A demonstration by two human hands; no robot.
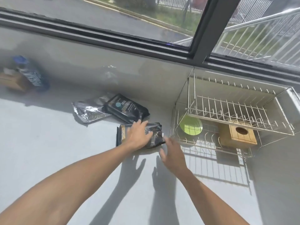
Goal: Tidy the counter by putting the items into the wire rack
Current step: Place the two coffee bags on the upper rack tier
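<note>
A black coffee bag with a gold stripe (155,135) lies flat on the grey counter (48,151), just left of the two-tier wire rack (227,111). My left hand (139,135) rests flat on top of this bag, fingers spread. My right hand (172,153) hovers open at the bag's right corner, close to the rack's front edge and holding nothing. Behind lie a second black bag (126,108) and a silver foil bag (89,112), partly overlapping. The rack's lower tier holds a green plate (190,125) and a wooden box with a round hole (238,135).
A blue-capped bottle (30,73) and a brown box (11,82) stand blurred at the far left by the wall. A window with a dark frame (203,38) runs behind the counter. The rack's upper tier (235,108) has upright wire prongs.
</note>
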